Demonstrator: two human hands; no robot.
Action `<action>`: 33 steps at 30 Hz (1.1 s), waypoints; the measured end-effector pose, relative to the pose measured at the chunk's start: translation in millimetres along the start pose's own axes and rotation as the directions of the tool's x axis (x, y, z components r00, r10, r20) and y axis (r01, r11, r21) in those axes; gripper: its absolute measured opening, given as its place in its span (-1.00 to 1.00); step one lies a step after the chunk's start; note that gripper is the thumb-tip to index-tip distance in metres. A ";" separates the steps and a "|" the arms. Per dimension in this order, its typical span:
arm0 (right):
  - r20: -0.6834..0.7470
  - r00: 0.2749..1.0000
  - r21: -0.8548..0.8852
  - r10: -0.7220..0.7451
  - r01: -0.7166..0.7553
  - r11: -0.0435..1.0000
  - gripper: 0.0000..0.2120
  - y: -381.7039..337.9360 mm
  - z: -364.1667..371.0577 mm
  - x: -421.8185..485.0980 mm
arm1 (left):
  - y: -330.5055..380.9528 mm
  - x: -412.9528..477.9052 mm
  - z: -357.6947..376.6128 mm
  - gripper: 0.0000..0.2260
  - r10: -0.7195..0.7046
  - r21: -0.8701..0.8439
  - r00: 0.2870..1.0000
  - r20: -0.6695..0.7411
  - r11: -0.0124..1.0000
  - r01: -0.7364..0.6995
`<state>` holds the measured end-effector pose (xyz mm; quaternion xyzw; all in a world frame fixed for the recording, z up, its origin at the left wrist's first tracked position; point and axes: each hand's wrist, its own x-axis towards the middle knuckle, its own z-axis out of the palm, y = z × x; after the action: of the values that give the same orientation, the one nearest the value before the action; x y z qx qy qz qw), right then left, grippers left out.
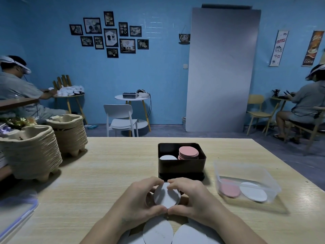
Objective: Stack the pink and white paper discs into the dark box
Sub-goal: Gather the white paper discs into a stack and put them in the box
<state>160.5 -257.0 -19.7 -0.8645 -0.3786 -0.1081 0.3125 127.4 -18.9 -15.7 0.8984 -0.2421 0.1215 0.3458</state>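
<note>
Small stack of round white paper discs is gripped by both hands: left hand fingers curl round one edge, right hand round the other. Can't tell how many discs. Just beyond the fingers, the dark rectangular box holds a pink disc stack and a lower white pile. Nearer than the fingers, loose white discs on the pale wood-grain tabletop are cut off.
</note>
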 end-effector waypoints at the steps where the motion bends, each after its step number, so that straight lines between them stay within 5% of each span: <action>1: -0.006 1.000 0.001 -0.006 0.006 1.000 -0.53 0.3 0.0 -0.1 | 0.0 -0.2 -0.3 -0.45 0.003 -0.005 1.000 -0.006 1.000 -0.003; 11: -0.139 0.990 0.080 -0.014 0.025 0.996 -0.61 -0.8 -4.3 -3.0 | -6.7 -5.0 2.3 -0.48 -0.054 -0.080 0.997 -0.061 0.996 0.049; 20: -0.101 0.993 0.093 0.062 -0.052 0.994 -0.61 3.2 -2.1 -1.9 | -15.1 -1.7 6.6 -0.69 -0.017 -0.039 0.995 -0.099 0.999 0.013; 33: -0.081 0.995 0.063 0.063 -0.058 0.996 -0.57 1.2 0.7 -0.5 | -11.4 -1.1 9.4 -0.61 -0.042 0.019 0.994 -0.100 0.999 0.044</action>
<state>160.9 -257.4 -21.0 -0.8605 -0.3422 -0.1228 0.3568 132.9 -17.6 -29.4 0.8998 -0.2039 0.1612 0.3505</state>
